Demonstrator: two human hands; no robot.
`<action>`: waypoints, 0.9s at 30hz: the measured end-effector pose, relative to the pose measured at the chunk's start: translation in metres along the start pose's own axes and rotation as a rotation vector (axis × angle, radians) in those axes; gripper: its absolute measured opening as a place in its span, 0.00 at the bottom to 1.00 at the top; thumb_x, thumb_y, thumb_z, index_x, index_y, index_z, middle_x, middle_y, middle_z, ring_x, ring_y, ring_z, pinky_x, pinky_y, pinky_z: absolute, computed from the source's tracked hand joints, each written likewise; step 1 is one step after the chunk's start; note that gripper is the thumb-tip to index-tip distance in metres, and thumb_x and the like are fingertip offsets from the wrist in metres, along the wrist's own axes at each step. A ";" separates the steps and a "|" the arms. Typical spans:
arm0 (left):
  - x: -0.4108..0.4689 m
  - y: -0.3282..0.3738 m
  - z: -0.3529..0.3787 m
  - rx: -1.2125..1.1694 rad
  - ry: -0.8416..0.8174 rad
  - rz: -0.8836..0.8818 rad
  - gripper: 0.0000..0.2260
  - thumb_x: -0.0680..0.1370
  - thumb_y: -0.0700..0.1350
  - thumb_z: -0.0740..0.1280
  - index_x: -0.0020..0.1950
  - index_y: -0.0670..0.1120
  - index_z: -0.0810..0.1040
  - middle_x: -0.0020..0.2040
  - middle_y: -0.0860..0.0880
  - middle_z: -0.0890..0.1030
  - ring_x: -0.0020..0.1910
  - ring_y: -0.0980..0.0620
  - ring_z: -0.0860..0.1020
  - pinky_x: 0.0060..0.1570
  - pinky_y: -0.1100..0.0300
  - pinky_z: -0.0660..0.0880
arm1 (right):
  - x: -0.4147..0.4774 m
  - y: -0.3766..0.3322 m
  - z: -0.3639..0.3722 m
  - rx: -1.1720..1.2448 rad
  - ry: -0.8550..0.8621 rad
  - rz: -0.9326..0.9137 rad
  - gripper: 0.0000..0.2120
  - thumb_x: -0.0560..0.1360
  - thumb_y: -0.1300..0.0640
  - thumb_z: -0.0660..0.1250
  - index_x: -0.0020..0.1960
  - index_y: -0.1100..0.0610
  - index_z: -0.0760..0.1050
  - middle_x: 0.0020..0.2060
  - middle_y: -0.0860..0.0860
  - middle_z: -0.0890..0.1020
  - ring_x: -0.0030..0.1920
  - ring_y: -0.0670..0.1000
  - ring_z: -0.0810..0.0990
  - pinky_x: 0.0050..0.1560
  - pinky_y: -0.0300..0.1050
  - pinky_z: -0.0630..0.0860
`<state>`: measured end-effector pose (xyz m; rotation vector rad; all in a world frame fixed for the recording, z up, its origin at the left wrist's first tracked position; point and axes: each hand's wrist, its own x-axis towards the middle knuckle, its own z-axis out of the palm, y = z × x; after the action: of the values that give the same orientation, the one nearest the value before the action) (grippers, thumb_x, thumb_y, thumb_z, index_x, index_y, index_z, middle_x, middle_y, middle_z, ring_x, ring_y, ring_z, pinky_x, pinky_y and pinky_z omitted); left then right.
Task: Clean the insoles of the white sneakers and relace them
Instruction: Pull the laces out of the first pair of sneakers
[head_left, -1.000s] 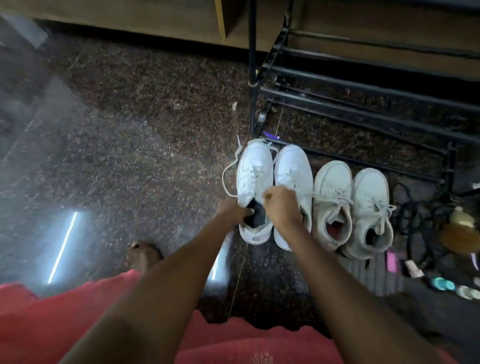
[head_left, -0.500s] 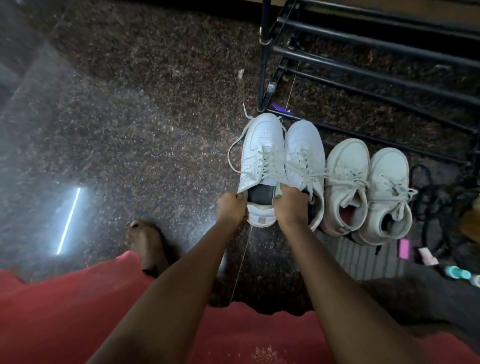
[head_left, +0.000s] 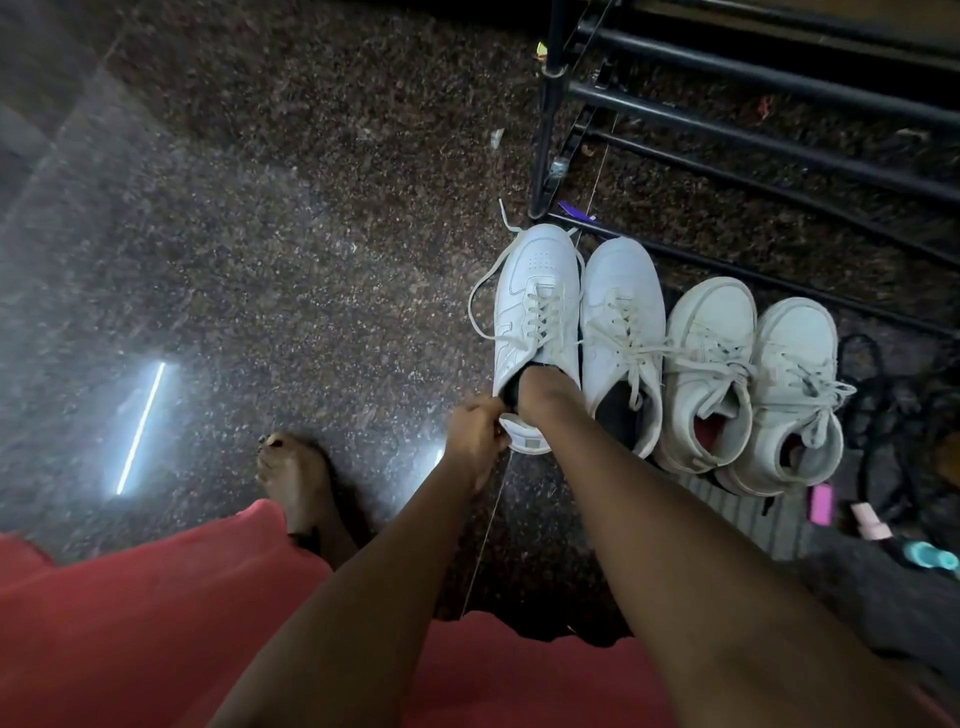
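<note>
Two white sneakers stand side by side on the dark speckled floor, toes pointing away from me. My left hand (head_left: 478, 428) grips the heel of the left white sneaker (head_left: 535, 306). My right hand (head_left: 545, 387) reaches down into that sneaker's dark opening, and its fingers are hidden inside. The insole cannot be seen. Its laces trail loose to the left. The right white sneaker (head_left: 623, 291) stands against it, laced, with loose lace ends running to the right.
A second, off-white pair of sneakers (head_left: 748, 374) stands to the right. A black metal shoe rack (head_left: 727, 114) rises behind the shoes. Cables and small pink and teal items (head_left: 878, 525) lie at far right. My bare foot (head_left: 296, 483) and red garment are at lower left.
My right hand has moved from the sneaker's collar down into its opening. My left hand has shifted to the heel. The view has come closer to the shoes.
</note>
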<state>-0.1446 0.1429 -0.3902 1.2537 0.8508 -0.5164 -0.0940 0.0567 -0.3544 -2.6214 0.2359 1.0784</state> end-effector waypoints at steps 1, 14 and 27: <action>0.000 0.000 -0.001 -0.020 -0.011 0.009 0.09 0.73 0.31 0.59 0.34 0.38 0.73 0.32 0.43 0.73 0.32 0.48 0.71 0.33 0.57 0.66 | 0.002 0.000 -0.001 0.002 0.000 0.021 0.14 0.79 0.60 0.59 0.62 0.62 0.73 0.62 0.57 0.75 0.62 0.57 0.74 0.59 0.47 0.71; 0.002 -0.008 -0.008 -0.089 -0.109 0.061 0.21 0.76 0.28 0.56 0.26 0.43 0.72 0.24 0.49 0.71 0.23 0.56 0.69 0.23 0.66 0.66 | 0.014 0.002 0.011 -0.009 0.095 0.054 0.11 0.77 0.57 0.61 0.57 0.58 0.76 0.58 0.54 0.79 0.59 0.56 0.77 0.52 0.45 0.72; 0.002 0.003 -0.008 -0.059 -0.134 0.011 0.09 0.76 0.31 0.58 0.39 0.37 0.74 0.35 0.42 0.75 0.27 0.51 0.75 0.27 0.62 0.72 | 0.022 -0.001 0.018 0.103 0.218 0.090 0.15 0.80 0.59 0.53 0.61 0.58 0.74 0.59 0.55 0.78 0.61 0.57 0.75 0.55 0.48 0.71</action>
<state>-0.1432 0.1520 -0.3908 1.1560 0.7409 -0.5566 -0.0899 0.0626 -0.3822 -2.6551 0.4480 0.7825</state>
